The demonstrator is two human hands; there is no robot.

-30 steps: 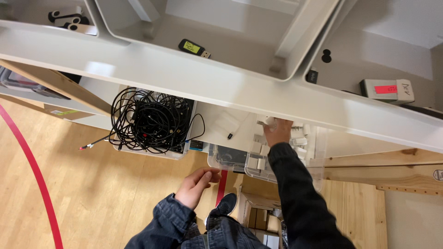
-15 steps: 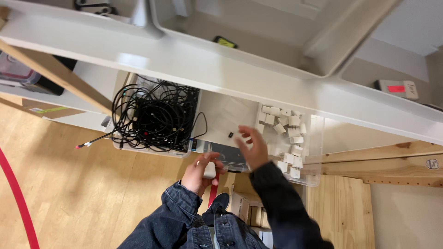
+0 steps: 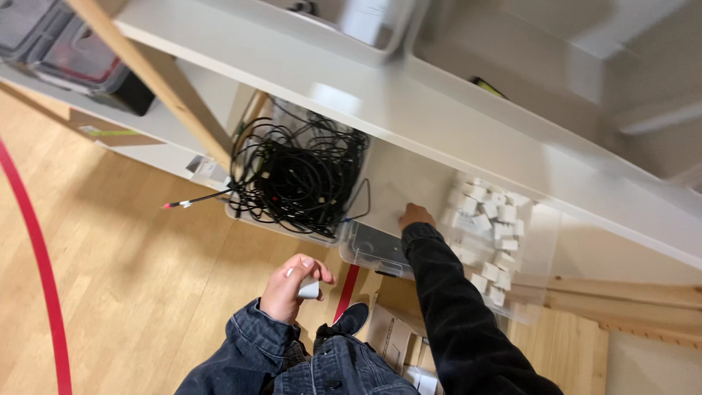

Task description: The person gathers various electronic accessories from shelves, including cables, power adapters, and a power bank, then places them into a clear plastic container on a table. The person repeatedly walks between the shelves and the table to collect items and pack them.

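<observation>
A small white block [image 3: 310, 290] sits clasped in the left hand [image 3: 291, 287] above the wooden floor [image 3: 110, 278] — grip curled shut around it. The right hand [image 3: 414, 216] reaches into a clear plastic bin [image 3: 365, 252] on the lower shelf, beside white blocks [image 3: 488, 227] — its grip cannot be told. A bin of black cables [image 3: 296, 175] stands just left.

We see our left hand [image 3: 292, 287] curled around a small white block [image 3: 310, 290] above the wooden floor [image 3: 124, 256]. Our right hand [image 3: 415, 215] rests inside a clear bin [image 3: 380, 252], between tangled black cables [image 3: 300, 175] and white blocks [image 3: 490, 234].
</observation>
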